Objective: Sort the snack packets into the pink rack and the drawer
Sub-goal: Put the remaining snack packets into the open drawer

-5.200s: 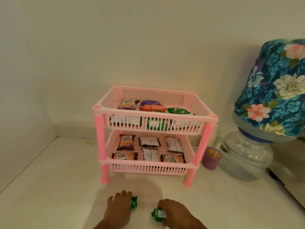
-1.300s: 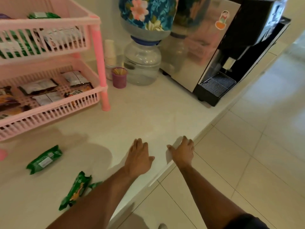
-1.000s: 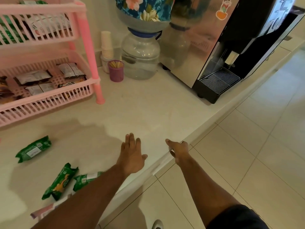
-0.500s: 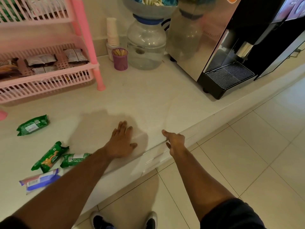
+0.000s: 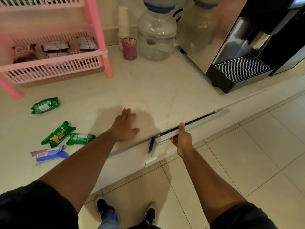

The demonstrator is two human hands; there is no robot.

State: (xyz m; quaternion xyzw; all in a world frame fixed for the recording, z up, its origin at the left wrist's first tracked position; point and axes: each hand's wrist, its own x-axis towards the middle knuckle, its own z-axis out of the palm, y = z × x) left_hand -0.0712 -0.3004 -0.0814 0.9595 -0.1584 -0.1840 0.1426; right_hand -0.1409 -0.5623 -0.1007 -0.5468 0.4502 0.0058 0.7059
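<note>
The pale table (image 5: pixel 148 90) ran from the rear wall to a front edge above a tiled floor. At its rear left corner stood the pink rack (image 5: pixel 54 63), two slatted tiers on round legs; its lower tier held dark and silver snack packets lying flat, and the upper tier was mostly cut off by the frame. Along the back edge stood a clear water jar (image 5: pixel 156 35), a stack of paper cups (image 5: pixel 123 20) and a small purple cup of sticks (image 5: pixel 129 48); a black and steel coffee machine (image 5: pixel 239 47) filled the rear right corner. Under the front edge the drawer (image 5: pixel 194 124) was pulled out slightly, showing a dark gap along its top. The right hand (image 5: pixel 182 139) was closed around the drawer's lip, thumb on top. The left hand (image 5: pixel 124 126) lay flat and spread on the table near the front edge. Four packets lay loose toward the front left: one green packet (image 5: pixel 44 105) alone nearer the rack, a green biscuit packet (image 5: pixel 57 134) touching another green one (image 5: pixel 80 138), and a blue and pink packet (image 5: pixel 49 154) nearest the edge.
</note>
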